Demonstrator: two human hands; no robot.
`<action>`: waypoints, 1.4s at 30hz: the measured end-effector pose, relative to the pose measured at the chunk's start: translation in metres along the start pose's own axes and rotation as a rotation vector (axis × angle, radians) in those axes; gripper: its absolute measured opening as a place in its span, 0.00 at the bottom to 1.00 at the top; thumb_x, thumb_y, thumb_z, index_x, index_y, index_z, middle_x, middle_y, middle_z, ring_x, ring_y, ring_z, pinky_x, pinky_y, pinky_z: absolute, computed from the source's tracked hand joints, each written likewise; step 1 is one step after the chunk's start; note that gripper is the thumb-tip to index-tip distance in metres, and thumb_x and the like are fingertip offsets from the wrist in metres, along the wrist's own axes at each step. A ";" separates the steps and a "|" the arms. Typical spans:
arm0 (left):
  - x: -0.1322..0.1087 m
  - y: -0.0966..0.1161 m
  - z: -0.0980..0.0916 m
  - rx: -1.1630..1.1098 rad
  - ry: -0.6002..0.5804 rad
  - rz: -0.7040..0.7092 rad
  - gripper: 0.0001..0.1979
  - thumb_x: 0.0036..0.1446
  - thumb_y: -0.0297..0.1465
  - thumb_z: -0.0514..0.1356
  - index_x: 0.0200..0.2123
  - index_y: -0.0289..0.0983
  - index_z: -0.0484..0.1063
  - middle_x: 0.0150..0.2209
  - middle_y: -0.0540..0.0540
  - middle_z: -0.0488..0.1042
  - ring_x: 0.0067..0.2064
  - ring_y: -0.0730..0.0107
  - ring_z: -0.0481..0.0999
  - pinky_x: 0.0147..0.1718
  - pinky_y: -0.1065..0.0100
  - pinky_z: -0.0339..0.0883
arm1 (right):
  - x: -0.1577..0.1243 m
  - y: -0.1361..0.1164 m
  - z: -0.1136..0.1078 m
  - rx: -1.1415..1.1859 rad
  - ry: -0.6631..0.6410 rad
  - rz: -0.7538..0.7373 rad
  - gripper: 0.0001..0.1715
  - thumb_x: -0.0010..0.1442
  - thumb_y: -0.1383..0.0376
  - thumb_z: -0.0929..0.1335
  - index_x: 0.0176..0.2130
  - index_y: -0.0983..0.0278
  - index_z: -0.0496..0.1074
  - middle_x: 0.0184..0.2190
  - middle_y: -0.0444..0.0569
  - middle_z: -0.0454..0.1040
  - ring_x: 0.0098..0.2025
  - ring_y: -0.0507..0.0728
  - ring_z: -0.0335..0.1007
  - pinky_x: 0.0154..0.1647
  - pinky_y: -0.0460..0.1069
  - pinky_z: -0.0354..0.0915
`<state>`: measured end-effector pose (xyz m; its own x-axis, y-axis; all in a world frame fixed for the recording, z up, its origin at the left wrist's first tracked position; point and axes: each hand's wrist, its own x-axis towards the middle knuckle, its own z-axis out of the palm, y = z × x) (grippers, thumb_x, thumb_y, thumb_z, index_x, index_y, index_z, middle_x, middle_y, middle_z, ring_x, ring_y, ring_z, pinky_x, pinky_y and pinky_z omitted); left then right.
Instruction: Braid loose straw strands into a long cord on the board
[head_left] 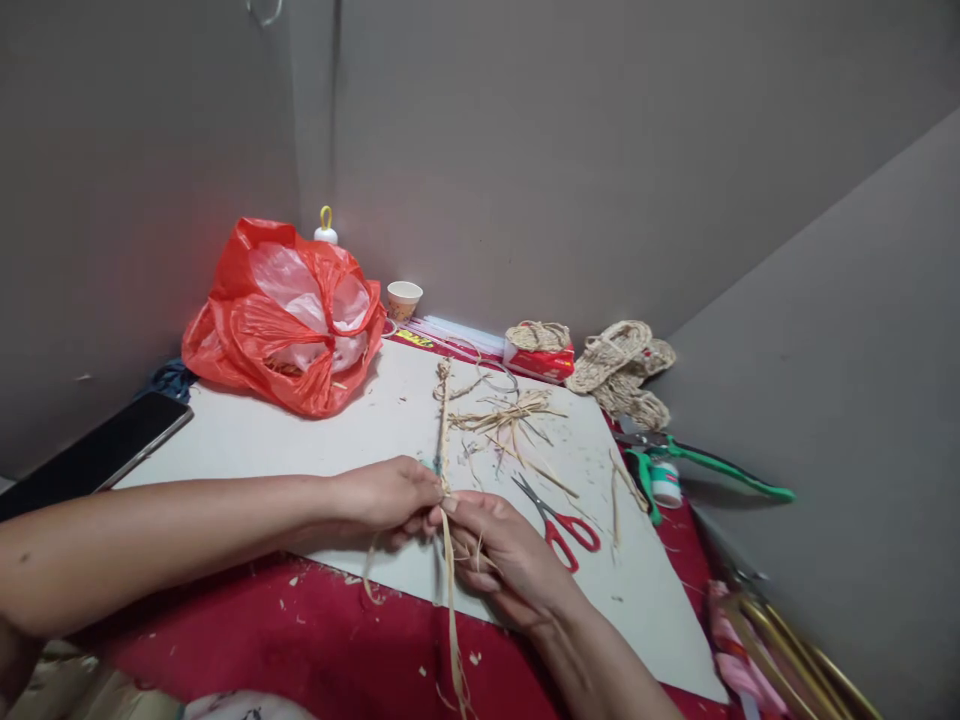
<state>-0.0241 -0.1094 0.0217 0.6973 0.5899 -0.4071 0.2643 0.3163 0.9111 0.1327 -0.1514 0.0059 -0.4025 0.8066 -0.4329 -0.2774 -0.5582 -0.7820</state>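
A narrow braid of straw-coloured plant fibre (443, 430) runs up the middle of the white board (360, 430). My left hand (401, 497) pinches its lower end from the left. From the right, my right hand (495, 545) grips the same spot between thumb and fingers, so the fingertips of both hands nearly meet. Below them, loose fibre strands (451, 600) hang down past the board's edge. Thin wisps also poke out around my right fingers. Close to the right hand lie scissors with red handles (570, 535), their blades partly apart.
Loose fibre strips (517, 412) and scraps lie on the board. Behind stand a red plastic bag (300, 320) and a paper cup (403, 300). Woven fibre pieces (622, 370), green-handled shears (727, 470) and a small white jar (666, 485) are at right. A phone (97, 450) lies left.
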 end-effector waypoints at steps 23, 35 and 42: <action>0.005 -0.006 -0.010 -0.094 -0.095 0.041 0.16 0.55 0.40 0.56 0.25 0.32 0.68 0.14 0.58 0.54 0.16 0.82 0.45 0.16 0.73 0.38 | -0.006 -0.013 -0.012 -0.609 -0.015 -0.120 0.19 0.58 0.53 0.65 0.30 0.67 0.72 0.21 0.42 0.62 0.24 0.48 0.50 0.26 0.44 0.49; 0.008 -0.012 -0.013 0.195 -0.007 0.209 0.14 0.55 0.37 0.53 0.23 0.34 0.64 0.19 0.56 0.57 0.22 0.80 0.52 0.23 0.74 0.48 | -0.010 -0.015 -0.008 -0.445 0.099 -0.001 0.17 0.56 0.56 0.65 0.23 0.66 0.66 0.12 0.35 0.50 0.14 0.44 0.39 0.14 0.42 0.39; 0.000 -0.011 -0.006 0.185 0.041 0.233 0.14 0.56 0.35 0.51 0.22 0.34 0.64 0.20 0.52 0.68 0.25 0.76 0.64 0.29 0.74 0.58 | -0.007 0.007 0.018 -0.121 0.152 0.024 0.18 0.52 0.55 0.66 0.26 0.68 0.67 0.15 0.45 0.69 0.09 0.45 0.55 0.10 0.40 0.37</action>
<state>-0.0310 -0.1089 0.0112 0.7270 0.6615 -0.1842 0.2197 0.0300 0.9751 0.1184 -0.1644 0.0117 -0.2687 0.8183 -0.5081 -0.1589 -0.5580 -0.8145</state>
